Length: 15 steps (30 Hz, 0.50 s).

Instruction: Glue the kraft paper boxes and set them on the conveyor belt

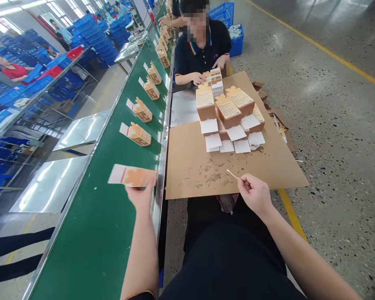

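Note:
Over the near part of the green conveyor belt point(90, 208), my left hand point(141, 196) grips a small brown carton point(134, 176), slightly blurred, with its white flap pointing left. Its far fingers are hidden by the carton. My right hand point(255, 193) pinches a thin white-tipped stick that looks like a cotton swab point(232, 173), above the near edge of a cardboard sheet point(187, 160). Dark smudges mark the cardboard beyond the swab. Further back on the sheet, several open cartons point(229, 111) are piled with white flaps towards me. A roll of tape point(254, 146) lies beside them.
Several cartons point(139, 134) stand in a row along the belt, whose metal rail point(163, 166) borders the cardboard. Across the table a co-worker point(203, 46) handles a stack of flat cartons point(217, 83). Blue crates point(236, 39) stand behind on the floor.

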Motion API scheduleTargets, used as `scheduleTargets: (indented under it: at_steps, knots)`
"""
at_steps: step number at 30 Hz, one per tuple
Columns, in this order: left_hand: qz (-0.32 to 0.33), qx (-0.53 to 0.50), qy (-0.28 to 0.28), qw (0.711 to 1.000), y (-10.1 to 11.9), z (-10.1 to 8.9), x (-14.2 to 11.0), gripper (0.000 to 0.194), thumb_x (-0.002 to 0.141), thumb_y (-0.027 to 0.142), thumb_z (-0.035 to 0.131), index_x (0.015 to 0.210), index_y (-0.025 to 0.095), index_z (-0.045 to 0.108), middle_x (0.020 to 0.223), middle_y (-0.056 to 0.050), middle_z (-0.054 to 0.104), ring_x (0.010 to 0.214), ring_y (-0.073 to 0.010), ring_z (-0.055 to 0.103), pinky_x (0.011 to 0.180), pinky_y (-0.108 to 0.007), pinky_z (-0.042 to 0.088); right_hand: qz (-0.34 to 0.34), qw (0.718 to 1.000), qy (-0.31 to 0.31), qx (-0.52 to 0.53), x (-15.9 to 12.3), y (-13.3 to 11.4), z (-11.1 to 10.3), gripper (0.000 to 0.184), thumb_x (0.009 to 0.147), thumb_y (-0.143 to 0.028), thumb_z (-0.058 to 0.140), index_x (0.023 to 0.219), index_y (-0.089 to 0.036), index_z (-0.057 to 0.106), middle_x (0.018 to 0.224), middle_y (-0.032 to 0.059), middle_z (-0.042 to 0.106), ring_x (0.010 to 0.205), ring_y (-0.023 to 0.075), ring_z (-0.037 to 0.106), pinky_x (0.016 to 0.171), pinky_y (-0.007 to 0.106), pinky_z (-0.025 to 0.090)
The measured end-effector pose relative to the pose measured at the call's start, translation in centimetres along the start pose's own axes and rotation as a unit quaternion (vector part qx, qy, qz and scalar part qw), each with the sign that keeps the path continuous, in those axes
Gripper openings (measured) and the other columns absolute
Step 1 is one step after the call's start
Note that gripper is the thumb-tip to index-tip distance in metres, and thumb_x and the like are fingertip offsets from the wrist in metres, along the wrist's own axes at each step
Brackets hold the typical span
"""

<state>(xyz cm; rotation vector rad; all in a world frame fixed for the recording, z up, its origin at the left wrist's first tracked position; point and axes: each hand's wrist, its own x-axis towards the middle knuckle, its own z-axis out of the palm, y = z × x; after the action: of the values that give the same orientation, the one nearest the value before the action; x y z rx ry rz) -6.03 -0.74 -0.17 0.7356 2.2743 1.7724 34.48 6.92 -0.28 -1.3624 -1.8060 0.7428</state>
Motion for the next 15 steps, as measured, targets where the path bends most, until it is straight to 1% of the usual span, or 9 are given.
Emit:
scheduleTargets:
  at_steps: [1,3,4,6,9,11,13,15]
  knots:
    - [-0.001,0.014,0.030,0.999,-0.5,-1.6,1.5,0.088,0.061,0.038,0.104,0.132,0.024,0.054,0.143,-0.017,0.070,0.139,-0.0380,0.071,0.124,-0.063,0.054,0.002,1.000,0.001,0.003,0.2,0.2,-0.2,0.036,0.104,-0.042,0.054,0.072,-0.027,0.047,0.056,-0.0050,0.042,0.051,0.0145,0.037,0.056,0.029,0.036]
    - [-0.033,0.055,0.078,0.995,-1.5,-4.1,3.7,0.083,0.058,0.035,0.104,0.123,0.023,0.053,0.136,-0.016,0.071,0.136,-0.0384,0.072,0.123,-0.063,0.054,0.006,1.000,-0.005,0.013,0.7,0.4,-0.1,0.036,0.103,-0.043,0.054,0.071,-0.027,0.048,0.055,-0.0055,0.040,0.051,0.0145,0.037,0.055,0.029,0.035]
    - [-0.057,0.071,0.091,0.992,-2.0,-4.8,4.3,0.081,0.057,0.033,0.104,0.118,0.023,0.052,0.132,-0.015,0.072,0.134,-0.0387,0.073,0.123,-0.063,0.055,0.007,1.000,-0.012,0.018,1.0,0.4,0.0,0.037,0.103,-0.044,0.054,0.071,-0.027,0.048,0.055,-0.0057,0.039,0.051,0.0144,0.037,0.055,0.029,0.035]
    - [-0.088,0.079,0.094,0.988,-2.7,-5.3,4.6,0.081,0.056,0.031,0.105,0.114,0.024,0.049,0.130,-0.014,0.071,0.133,-0.0383,0.073,0.123,-0.064,0.053,0.007,0.999,-0.024,0.027,1.5,0.1,0.3,0.037,0.102,-0.045,0.055,0.071,-0.027,0.048,0.055,-0.0058,0.038,0.051,0.0143,0.036,0.055,0.029,0.035]
    - [-0.086,0.071,0.093,0.989,-3.4,-5.1,3.3,0.087,0.058,0.030,0.105,0.122,0.025,0.047,0.143,-0.016,0.065,0.146,-0.0372,0.064,0.132,-0.061,0.043,0.004,0.999,-0.034,0.039,2.0,0.0,0.3,0.038,0.103,-0.046,0.055,0.071,-0.027,0.049,0.055,-0.0057,0.039,0.051,0.0143,0.036,0.055,0.028,0.035]
    - [-0.072,0.089,0.122,0.986,-3.8,-5.0,1.6,0.090,0.061,0.031,0.103,0.130,0.025,0.046,0.151,-0.018,0.057,0.154,-0.0368,0.057,0.135,-0.058,0.039,0.008,0.999,-0.027,0.039,2.0,0.3,-0.4,0.039,0.103,-0.048,0.056,0.071,-0.027,0.050,0.055,-0.0055,0.040,0.051,0.0144,0.036,0.055,0.028,0.036]
    - [-0.029,0.106,0.152,0.982,-4.0,-4.7,-0.4,0.086,0.067,0.032,0.098,0.134,0.025,0.044,0.153,-0.019,0.052,0.154,-0.0356,0.054,0.134,-0.056,0.041,0.021,0.999,-0.010,0.030,1.7,1.0,-1.5,0.040,0.103,-0.051,0.057,0.071,-0.027,0.052,0.056,-0.0050,0.042,0.051,0.0146,0.038,0.054,0.029,0.037]
    - [0.037,0.103,0.154,0.982,-3.7,-4.0,-2.3,0.075,0.072,0.032,0.091,0.132,0.025,0.046,0.148,-0.017,0.053,0.149,-0.0337,0.058,0.130,-0.056,0.045,0.041,0.999,0.016,0.014,1.3,1.8,-2.8,0.044,0.103,-0.056,0.059,0.071,-0.027,0.053,0.056,-0.0043,0.044,0.051,0.0148,0.040,0.054,0.029,0.037]
